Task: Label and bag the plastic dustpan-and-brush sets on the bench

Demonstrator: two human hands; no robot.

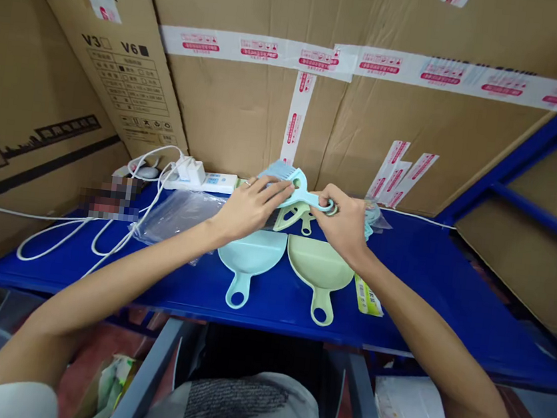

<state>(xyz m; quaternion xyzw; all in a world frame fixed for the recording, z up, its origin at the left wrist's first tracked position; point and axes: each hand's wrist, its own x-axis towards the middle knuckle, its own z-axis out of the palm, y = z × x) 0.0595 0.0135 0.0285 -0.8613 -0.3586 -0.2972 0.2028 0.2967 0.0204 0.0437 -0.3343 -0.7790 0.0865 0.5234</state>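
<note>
Both hands hold a light blue hand brush (301,190) above the back of the table. My left hand (254,207) grips its head near the bristles, and my right hand (345,218) is closed around the handle's ring end. Under it lies a pale green brush (293,219), partly hidden by the held one. Closer to me, a light blue dustpan (252,254) and a pale green dustpan (321,266) lie side by side, handles toward me. Next to the green dustpan is a yellow-green packet (368,297), partly covered by my right arm.
Clear plastic bags (180,214) lie on the blue table (431,280), left of the blue dustpan. Behind them is a white power strip (218,182) with chargers, and loose white cables (124,238) spread leftward. Cardboard (240,104) walls the back. A light blue item in plastic (372,214) sits beyond my right hand.
</note>
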